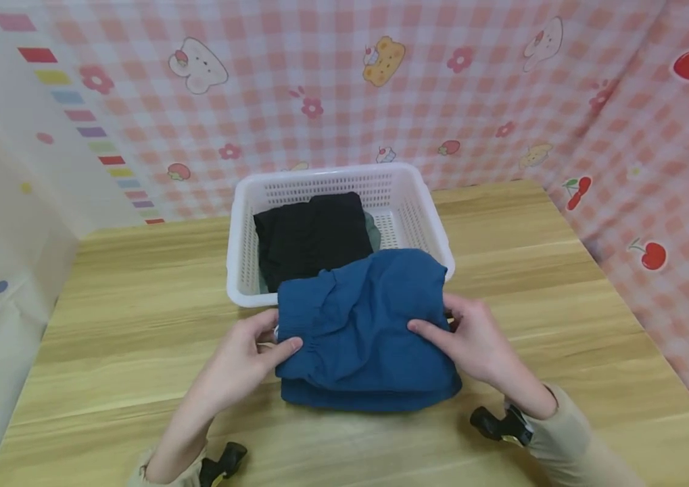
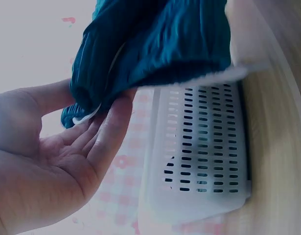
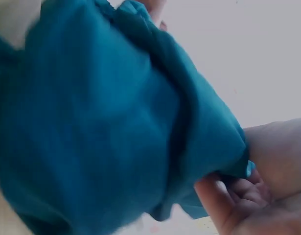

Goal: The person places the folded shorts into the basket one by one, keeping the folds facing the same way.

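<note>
A folded blue elastic-waist garment is held up between both hands, in front of the basket and overlapping its near rim in the head view. My left hand pinches the gathered waistband end, thumb on the front and fingers behind. A white cord or edge shows at that end in the left wrist view, near the left hand. At the opposite side my right hand grips the folded edge, its thumb on top and its other fingers mostly hidden behind the cloth. Blue fabric fills much of the right wrist view.
Behind the garment stands a white perforated plastic basket. Inside lie a folded black garment and a grey-green cloth partly under it. The wooden table meets a pink checked curtain at the back and right.
</note>
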`<state>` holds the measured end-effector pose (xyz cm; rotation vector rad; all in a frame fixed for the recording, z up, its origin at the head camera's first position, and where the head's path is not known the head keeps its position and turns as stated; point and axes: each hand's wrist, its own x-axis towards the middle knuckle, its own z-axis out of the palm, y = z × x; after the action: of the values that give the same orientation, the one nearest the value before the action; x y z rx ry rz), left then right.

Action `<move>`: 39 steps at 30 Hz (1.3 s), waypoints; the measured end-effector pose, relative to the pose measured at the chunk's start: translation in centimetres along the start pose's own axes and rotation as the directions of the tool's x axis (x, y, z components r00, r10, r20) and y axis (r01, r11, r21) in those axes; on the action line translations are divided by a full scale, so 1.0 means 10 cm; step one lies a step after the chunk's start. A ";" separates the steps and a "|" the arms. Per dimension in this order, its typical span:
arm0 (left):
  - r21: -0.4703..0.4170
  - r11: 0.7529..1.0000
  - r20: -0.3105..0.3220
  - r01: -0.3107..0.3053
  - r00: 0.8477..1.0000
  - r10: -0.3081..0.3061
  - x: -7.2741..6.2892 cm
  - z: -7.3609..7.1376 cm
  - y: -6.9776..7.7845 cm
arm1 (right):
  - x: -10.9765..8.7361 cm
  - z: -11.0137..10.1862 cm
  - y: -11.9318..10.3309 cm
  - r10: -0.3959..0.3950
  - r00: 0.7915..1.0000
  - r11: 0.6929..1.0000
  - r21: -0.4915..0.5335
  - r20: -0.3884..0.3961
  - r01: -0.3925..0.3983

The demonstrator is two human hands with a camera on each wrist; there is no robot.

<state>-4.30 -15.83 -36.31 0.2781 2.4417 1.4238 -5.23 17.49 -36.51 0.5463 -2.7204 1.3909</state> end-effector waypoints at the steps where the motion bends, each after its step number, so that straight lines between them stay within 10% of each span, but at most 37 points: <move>1: -0.010 1.000 -0.018 0.006 1.000 -0.006 0.00 0.00 0.00 | 0.00 0.00 0.00 0.006 1.000 1.000 0.000 -0.023 -0.006; 13: -0.185 0.982 -0.147 -0.021 0.989 -0.007 0.01 0.08 0.03 | 0.10 -0.03 0.12 0.020 0.992 0.993 0.122 -0.125 -0.004; 39: -0.119 0.988 -0.272 -0.103 0.960 0.067 0.03 -0.14 0.15 | 0.49 -0.22 -0.02 0.168 0.986 0.970 0.173 0.027 -0.170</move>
<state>-5.08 -16.09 -34.45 0.1715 2.5546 1.7552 -10.07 17.70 -34.15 0.3373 -2.7263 1.6830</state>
